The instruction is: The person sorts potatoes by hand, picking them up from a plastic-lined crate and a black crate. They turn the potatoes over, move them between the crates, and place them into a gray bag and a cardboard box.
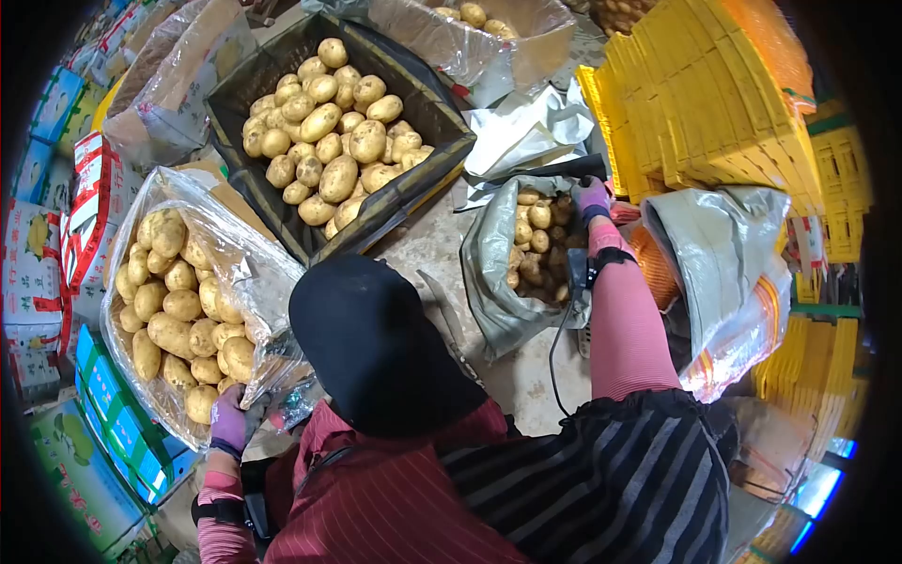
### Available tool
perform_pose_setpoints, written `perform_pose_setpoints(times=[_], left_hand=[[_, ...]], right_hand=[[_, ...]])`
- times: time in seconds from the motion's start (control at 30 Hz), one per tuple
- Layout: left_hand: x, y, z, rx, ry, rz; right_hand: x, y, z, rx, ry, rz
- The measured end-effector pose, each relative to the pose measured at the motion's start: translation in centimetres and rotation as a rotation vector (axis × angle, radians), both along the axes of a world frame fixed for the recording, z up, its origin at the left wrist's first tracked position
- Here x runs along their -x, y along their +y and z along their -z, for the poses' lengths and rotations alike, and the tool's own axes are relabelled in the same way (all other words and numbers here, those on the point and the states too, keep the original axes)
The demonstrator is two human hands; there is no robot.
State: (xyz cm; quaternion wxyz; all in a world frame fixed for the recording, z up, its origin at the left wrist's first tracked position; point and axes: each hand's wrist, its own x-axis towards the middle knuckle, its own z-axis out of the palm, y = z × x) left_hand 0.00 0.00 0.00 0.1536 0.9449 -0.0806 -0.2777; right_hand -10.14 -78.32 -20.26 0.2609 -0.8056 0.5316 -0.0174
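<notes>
My left hand (238, 419), in a purple and grey glove, is at the near corner of a box of potatoes (183, 315). Its fingers are bent at the edge of the clear plastic liner (258, 282), close beside the nearest potatoes. On the other side, my right hand (593, 199), also gloved, grips the far right rim of a grey-green woven sack (489, 277). Smaller potatoes (538, 226) fill the sack, which stands on the floor with its mouth wide. Part of the right fingers is hidden by the glove's back.
A dark-lined crate (230, 155) heaped with potatoes stands ahead. Stacked yellow crates (705, 103) rise at right, beside another silvery sack (723, 244). Printed cartons (117, 414) line the left. A black cable (554, 362) hangs near my right arm. White sheeting (531, 132) lies behind the sack.
</notes>
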Motion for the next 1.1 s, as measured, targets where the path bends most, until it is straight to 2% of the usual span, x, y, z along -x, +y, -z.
perform_pose_setpoints(times=[0.07, 0.1, 0.17, 0.3, 0.37, 0.4, 0.43, 0.5, 0.53, 0.57, 0.63, 0.7, 0.77, 0.83, 0.87, 0.9, 0.97, 1.0, 1.07, 1.1], left_hand=[[1.8, 0.7, -2.1, -0.034, 0.009, 0.023], [-2.2, -1.3, 1.7, -0.013, -0.041, 0.018], [-1.7, 0.3, 2.1, 0.040, -0.060, 0.038], [-1.4, -0.4, 1.1, 0.023, 0.023, -0.014], [-1.3, -1.0, 1.2, 0.049, 0.014, 0.003], [-1.4, -1.1, 1.0, 0.061, -0.011, 0.016], [-1.3, -0.9, 0.9, 0.072, -0.038, 0.026], [-1.2, 0.0, 1.6, 0.048, -0.061, 0.041], [-1.3, 0.1, 1.9, 0.058, -0.106, 0.074], [-1.1, 0.3, 2.1, 0.067, -0.147, 0.108], [-1.2, 0.7, 2.3, 0.051, -0.135, 0.132], [-1.3, 0.5, 1.9, 0.029, 0.014, 0.006], [-1.3, 0.8, 2.1, 0.017, 0.018, 0.012], [-1.2, 1.6, 3.3, 0.093, -0.136, 0.126], [-1.3, 0.9, 2.4, 0.002, 0.019, 0.001], [-1.1, 1.3, 2.7, 0.001, 0.028, 0.002], [-1.1, 1.9, 3.7, 0.064, -0.031, 0.000], [-1.1, 1.5, 3.4, 0.054, -0.037, -0.004], [-1.2, 0.9, 2.7, 0.065, -0.045, -0.006], [-1.1, 0.8, 2.6, 0.072, -0.053, -0.011]], right_hand=[[1.8, -0.4, 1.4, 0.078, -0.003, 0.024], [-4.0, -2.5, 1.3, 0.140, -0.001, 0.008], [-3.0, -5.6, 6.7, -0.083, 0.068, -0.066], [-2.6, -0.9, 1.6, -0.123, 0.255, -0.231], [-2.7, 1.2, -0.7, -0.049, 0.515, -0.366], [-2.2, 2.8, -1.1, 0.020, 0.484, -0.296], [-1.6, 4.3, -1.5, 0.131, 0.333, -0.184], [-1.1, 3.5, -2.1, 0.229, 0.141, -0.032], [-0.9, 2.4, -3.0, 0.395, 0.000, -0.104], [-1.0, 1.2, -4.0, 0.404, 0.101, -0.043], [-1.3, 1.9, -6.8, 0.322, -0.084, 0.027], [-1.7, 4.0, -9.3, 0.334, -0.176, 0.032], [-1.3, 6.3, -11.3, 0.321, -0.354, 0.052], [0.3, 4.9, -9.9, 0.326, -0.426, 0.066], [1.0, 3.5, -8.5, 0.202, -0.501, 0.139], [2.1, 2.1, -6.8, 0.202, -0.492, 0.140], [3.1, -0.3, -4.2, 0.291, -0.298, 0.196], [3.5, -0.4, -4.0, 0.235, -0.256, 0.107], [3.7, 2.1, -5.1, 0.467, -0.339, -0.064], [2.4, 6.9, -9.2, 0.570, -0.430, -0.152]])
